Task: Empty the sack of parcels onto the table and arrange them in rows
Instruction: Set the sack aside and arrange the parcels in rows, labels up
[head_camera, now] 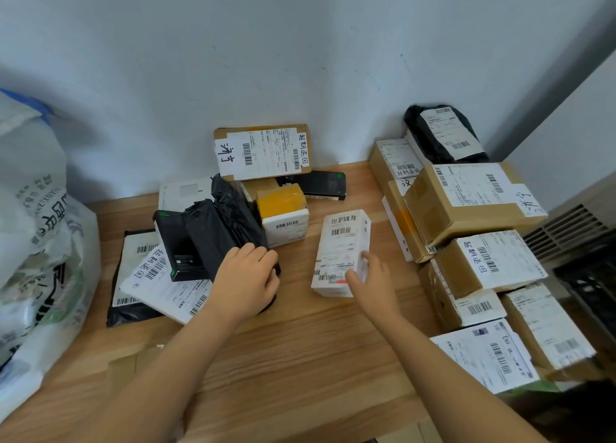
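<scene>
Tabletop (300,359), seen from its near edge. Left hand (248,276): fingers curled over the near end of a black bag (230,222), whose long axis runs away and leftward; fingertips hidden. Right hand (370,282): thumb and fingers clamp the near right corner of a white box (341,242), label up, long axis near-to-far, lying mid-tabletop. Stacked boxes (466,202) at right; sack (40,226) cut off at left.

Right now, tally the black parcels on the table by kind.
Black plastic bags: 3, counting the bundle under the left hand as one
Black rigid boxes: 2
Total: 5, leaving out the unclear dark shape at lower right
</scene>
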{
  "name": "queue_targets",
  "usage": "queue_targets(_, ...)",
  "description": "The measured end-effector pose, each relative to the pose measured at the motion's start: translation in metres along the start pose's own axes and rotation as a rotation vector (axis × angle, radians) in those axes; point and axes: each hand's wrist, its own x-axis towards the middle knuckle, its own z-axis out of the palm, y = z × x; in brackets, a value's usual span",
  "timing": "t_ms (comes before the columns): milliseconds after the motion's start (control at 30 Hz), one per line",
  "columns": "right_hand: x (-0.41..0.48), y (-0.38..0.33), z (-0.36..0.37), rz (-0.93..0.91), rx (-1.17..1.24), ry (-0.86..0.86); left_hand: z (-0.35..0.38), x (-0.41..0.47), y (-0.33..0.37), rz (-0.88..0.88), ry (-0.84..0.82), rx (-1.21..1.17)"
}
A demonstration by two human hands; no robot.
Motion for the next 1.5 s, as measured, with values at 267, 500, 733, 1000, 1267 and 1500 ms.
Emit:
queue_targets(267,0.000,0.018,0.012,0.205,-0.180,0.021,0.009,0.000,0.011,0.031,-0.028,-0.003)
queue_targets(500,0.005,-0.004,0.033,0.260,-0.410,0.054,0.008,0.001,0.016,0.048,-0.019,0.000)
queue_targets(733,0.005,0.026,0.005,0.109,-0.528,-0.021,0.007,-0.003,0.022,0.046,0.004,-0.010)
queue_targets(1000,0.049,0.031,-0.017,-0.077,-0.699,-0.050,0.011,0.019,0.021,-0.031,0.012,0.011)
queue_targets(1267,0.082,0.021,-0.018,-0.087,-0.816,-0.027,0.015,0.050,0.036,-0.117,-0.026,-0.008)
queue_targets(1500,0.114,-0.012,-0.016,-0.279,-0.689,0.002,0.004,0.067,0.020,-0.189,0.063,0.005)
